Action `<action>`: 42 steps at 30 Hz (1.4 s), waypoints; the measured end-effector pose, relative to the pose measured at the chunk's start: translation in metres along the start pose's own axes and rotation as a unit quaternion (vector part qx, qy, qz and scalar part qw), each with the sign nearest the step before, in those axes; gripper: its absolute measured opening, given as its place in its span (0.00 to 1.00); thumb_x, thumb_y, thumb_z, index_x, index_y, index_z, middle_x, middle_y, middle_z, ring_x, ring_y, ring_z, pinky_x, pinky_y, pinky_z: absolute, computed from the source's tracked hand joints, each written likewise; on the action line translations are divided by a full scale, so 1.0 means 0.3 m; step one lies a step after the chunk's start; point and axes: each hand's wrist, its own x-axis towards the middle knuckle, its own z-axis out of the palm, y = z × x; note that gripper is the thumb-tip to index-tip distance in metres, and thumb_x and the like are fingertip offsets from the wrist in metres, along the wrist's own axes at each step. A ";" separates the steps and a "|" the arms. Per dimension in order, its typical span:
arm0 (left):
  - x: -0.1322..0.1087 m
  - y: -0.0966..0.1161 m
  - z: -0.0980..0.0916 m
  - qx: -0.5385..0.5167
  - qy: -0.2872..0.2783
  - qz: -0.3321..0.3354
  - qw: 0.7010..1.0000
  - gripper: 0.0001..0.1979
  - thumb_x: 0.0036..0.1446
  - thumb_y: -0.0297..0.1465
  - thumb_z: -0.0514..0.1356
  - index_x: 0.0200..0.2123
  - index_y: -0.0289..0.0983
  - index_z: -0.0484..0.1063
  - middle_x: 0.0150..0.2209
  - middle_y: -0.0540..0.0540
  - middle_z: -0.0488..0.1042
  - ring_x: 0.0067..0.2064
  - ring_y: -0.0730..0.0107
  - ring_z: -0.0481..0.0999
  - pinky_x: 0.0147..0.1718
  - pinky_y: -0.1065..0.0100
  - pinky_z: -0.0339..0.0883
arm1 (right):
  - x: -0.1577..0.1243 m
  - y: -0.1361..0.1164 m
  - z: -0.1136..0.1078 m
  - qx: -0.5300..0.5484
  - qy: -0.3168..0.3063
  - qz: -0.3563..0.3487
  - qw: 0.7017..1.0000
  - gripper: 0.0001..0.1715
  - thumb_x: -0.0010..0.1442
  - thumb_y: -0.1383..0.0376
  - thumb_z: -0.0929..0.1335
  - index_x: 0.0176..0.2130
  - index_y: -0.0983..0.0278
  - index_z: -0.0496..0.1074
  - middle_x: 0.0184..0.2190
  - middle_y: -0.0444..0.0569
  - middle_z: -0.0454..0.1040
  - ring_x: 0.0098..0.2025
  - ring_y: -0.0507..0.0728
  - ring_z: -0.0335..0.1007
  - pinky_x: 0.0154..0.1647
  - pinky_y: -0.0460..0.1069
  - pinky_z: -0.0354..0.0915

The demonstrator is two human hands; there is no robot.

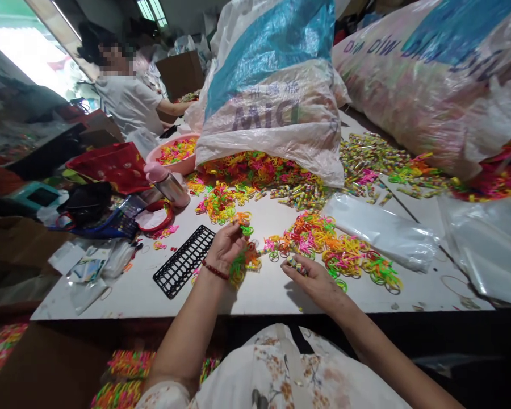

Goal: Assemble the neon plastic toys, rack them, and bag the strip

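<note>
My left hand (226, 245) is closed, with orange and green plastic ring pieces (243, 220) pinched at its fingertips. More ring pieces (237, 267) lie on the table beside its palm. Several small patterned rolls (297, 264) sit in my right hand (317, 284), whose fingers are closed round them low over the table. Just beyond the right hand spreads a loose pile of pink, yellow, orange and green ring pieces (344, 253). A black slotted plastic tray (183, 261) lies left of my left hand.
A large woven sack (272, 85) spills ring pieces at the back; another sack (426, 85) leans at right. Patterned rolls (375, 159) are heaped between them. Clear plastic bags (378, 230) lie at right. A pink-topped flask (168, 184) and pink basin (174, 166) stand left, near a co-worker (128, 99).
</note>
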 end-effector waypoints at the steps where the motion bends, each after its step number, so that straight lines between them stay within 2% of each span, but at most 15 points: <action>1: -0.020 -0.023 0.009 -0.020 -0.019 -0.017 0.999 0.04 0.51 0.24 0.64 0.31 0.34 0.70 0.30 0.47 0.75 0.29 0.74 0.74 0.30 0.71 0.71 | 0.001 -0.005 0.001 0.005 0.002 -0.002 1.000 0.22 0.58 0.48 0.67 0.35 0.63 0.75 0.32 0.44 0.72 0.34 0.54 0.65 0.34 0.47 0.63; 5: -0.066 -0.102 0.015 -0.029 -0.097 -0.023 0.995 0.07 0.52 0.23 0.63 0.36 0.35 0.71 0.32 0.47 0.75 0.33 0.73 0.76 0.32 0.72 0.72 | 0.002 -0.006 0.000 0.019 0.025 0.003 1.000 0.22 0.58 0.48 0.67 0.38 0.63 0.75 0.32 0.44 0.72 0.33 0.53 0.65 0.34 0.47 0.62; 7: -0.069 -0.126 0.008 -0.019 -0.106 -0.025 0.994 0.08 0.52 0.24 0.64 0.37 0.35 0.71 0.33 0.48 0.75 0.34 0.74 0.75 0.33 0.72 0.72 | 0.000 0.002 -0.004 0.025 0.027 0.005 0.999 0.22 0.58 0.48 0.67 0.39 0.63 0.75 0.32 0.44 0.72 0.32 0.52 0.64 0.32 0.47 0.62; 13: -0.072 -0.154 0.006 0.051 -0.047 -0.021 0.997 0.06 0.56 0.27 0.62 0.38 0.36 0.72 0.35 0.47 0.75 0.35 0.76 0.74 0.36 0.72 0.71 | -0.013 0.010 -0.010 0.019 0.031 0.023 0.999 0.23 0.59 0.47 0.66 0.41 0.62 0.74 0.31 0.43 0.71 0.31 0.52 0.63 0.31 0.46 0.61; 17: -0.099 -0.159 0.018 0.029 -0.017 -0.043 0.999 0.05 0.60 0.30 0.58 0.36 0.35 0.73 0.35 0.44 0.74 0.35 0.73 0.75 0.41 0.68 0.73 | -0.020 0.010 -0.009 0.003 0.020 0.014 1.000 0.22 0.59 0.48 0.65 0.40 0.63 0.74 0.31 0.44 0.71 0.33 0.53 0.64 0.33 0.47 0.62; 21: -0.089 -0.062 -0.014 -0.014 0.038 -0.061 0.997 0.10 0.53 0.16 0.56 0.33 0.33 0.73 0.35 0.43 0.74 0.36 0.76 0.75 0.39 0.73 0.73 | -0.023 0.026 -0.012 0.003 0.011 0.018 1.000 0.22 0.60 0.48 0.65 0.38 0.63 0.74 0.31 0.44 0.71 0.32 0.53 0.64 0.33 0.47 0.62; 25: -0.035 0.135 -0.088 -0.014 0.135 0.111 0.984 0.08 0.51 0.16 0.56 0.30 0.33 0.71 0.31 0.47 0.72 0.33 0.79 0.73 0.35 0.75 0.71 | -0.022 0.051 -0.018 -0.003 0.020 0.013 1.000 0.21 0.60 0.48 0.66 0.37 0.63 0.74 0.31 0.44 0.72 0.34 0.53 0.66 0.37 0.47 0.63; 28: -0.041 0.178 -0.096 0.129 0.176 0.212 0.953 0.06 0.49 0.23 0.64 0.32 0.35 0.72 0.32 0.51 0.72 0.31 0.80 0.70 0.34 0.75 0.67 | -0.017 0.069 -0.020 -0.015 0.022 0.016 1.000 0.22 0.60 0.48 0.65 0.38 0.63 0.75 0.30 0.43 0.72 0.32 0.53 0.66 0.35 0.47 0.63; 30: -0.089 0.111 -0.062 0.290 0.113 0.231 0.922 0.08 0.49 0.30 0.67 0.34 0.37 0.73 0.33 0.51 0.73 0.33 0.76 0.71 0.37 0.70 0.67 | -0.014 0.079 -0.021 -0.016 0.035 0.015 0.999 0.22 0.59 0.47 0.66 0.37 0.63 0.74 0.30 0.44 0.72 0.31 0.53 0.65 0.34 0.47 0.63; 32: -0.165 -0.011 -0.012 0.449 -0.018 0.198 0.871 0.10 0.52 0.38 0.65 0.35 0.39 0.74 0.35 0.46 0.75 0.38 0.67 0.73 0.42 0.63 0.68 | -0.011 0.087 -0.026 -0.009 0.051 0.006 0.999 0.22 0.59 0.47 0.66 0.37 0.63 0.74 0.31 0.45 0.73 0.33 0.53 0.66 0.35 0.47 0.64; 34: -0.246 -0.148 0.034 0.577 -0.144 0.188 0.782 0.15 0.51 0.42 0.66 0.40 0.42 0.75 0.42 0.41 0.74 0.43 0.59 0.72 0.45 0.58 0.67 | -0.009 0.094 -0.035 -0.008 0.065 0.003 0.998 0.22 0.59 0.47 0.66 0.38 0.63 0.73 0.33 0.45 0.74 0.35 0.54 0.67 0.36 0.47 0.64; 36: -0.305 -0.271 0.060 0.628 -0.222 0.209 0.716 0.21 0.49 0.44 0.67 0.46 0.45 0.74 0.48 0.37 0.72 0.48 0.52 0.70 0.48 0.53 0.66 | -0.010 0.100 -0.046 -0.019 0.072 0.011 0.997 0.22 0.60 0.47 0.65 0.38 0.63 0.73 0.33 0.46 0.74 0.35 0.55 0.68 0.36 0.48 0.64; 37: -0.321 -0.322 0.065 0.634 -0.254 0.207 0.700 0.17 0.51 0.43 0.66 0.45 0.47 0.74 0.46 0.38 0.72 0.47 0.51 0.71 0.47 0.52 0.66 | -0.010 0.103 -0.052 -0.027 0.074 0.016 0.997 0.22 0.60 0.47 0.65 0.38 0.63 0.73 0.33 0.46 0.74 0.34 0.55 0.68 0.36 0.48 0.64; 39: -0.326 -0.388 0.057 0.626 -0.275 0.206 0.700 0.06 0.57 0.38 0.60 0.39 0.50 0.75 0.40 0.40 0.73 0.44 0.53 0.72 0.46 0.53 0.67 | -0.012 0.107 -0.061 -0.039 0.079 0.022 0.996 0.22 0.59 0.47 0.66 0.38 0.63 0.73 0.31 0.45 0.73 0.32 0.54 0.67 0.35 0.48 0.63; 42: -0.288 -0.376 0.019 0.644 -0.249 0.223 0.688 0.06 0.59 0.34 0.56 0.31 0.48 0.73 0.34 0.41 0.72 0.40 0.54 0.73 0.43 0.54 0.68 | -0.020 0.109 -0.070 -0.046 0.087 0.018 0.995 0.23 0.59 0.46 0.66 0.37 0.63 0.73 0.28 0.45 0.72 0.30 0.54 0.66 0.33 0.49 0.63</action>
